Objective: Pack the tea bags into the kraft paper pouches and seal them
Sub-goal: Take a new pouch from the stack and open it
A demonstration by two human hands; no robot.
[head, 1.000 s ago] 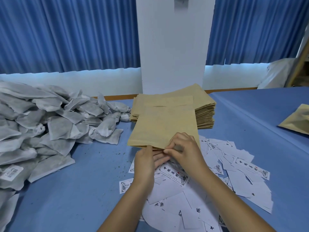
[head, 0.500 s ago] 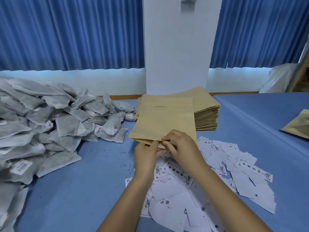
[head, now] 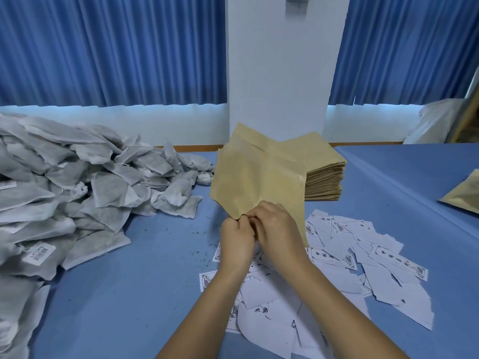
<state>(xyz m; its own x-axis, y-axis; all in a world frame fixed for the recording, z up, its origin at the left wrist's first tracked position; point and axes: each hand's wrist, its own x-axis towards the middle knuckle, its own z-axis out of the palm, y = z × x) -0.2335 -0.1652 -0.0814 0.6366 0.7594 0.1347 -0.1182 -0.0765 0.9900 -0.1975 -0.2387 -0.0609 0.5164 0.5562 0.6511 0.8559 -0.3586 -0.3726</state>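
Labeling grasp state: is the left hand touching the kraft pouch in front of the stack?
Touching. Head view shows the left hand pinching the near edge of the kraft pouch, fingers curled onto the paper; the right hand grips alongside.

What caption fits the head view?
Left hand and right hand pinch the near edge of a kraft pouch before the stack; tea bags heaped left.

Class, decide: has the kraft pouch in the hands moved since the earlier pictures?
Yes. The kraft pouch has tilted up: its far edge now rises above the stack of pouches, where it earlier lay low across it.
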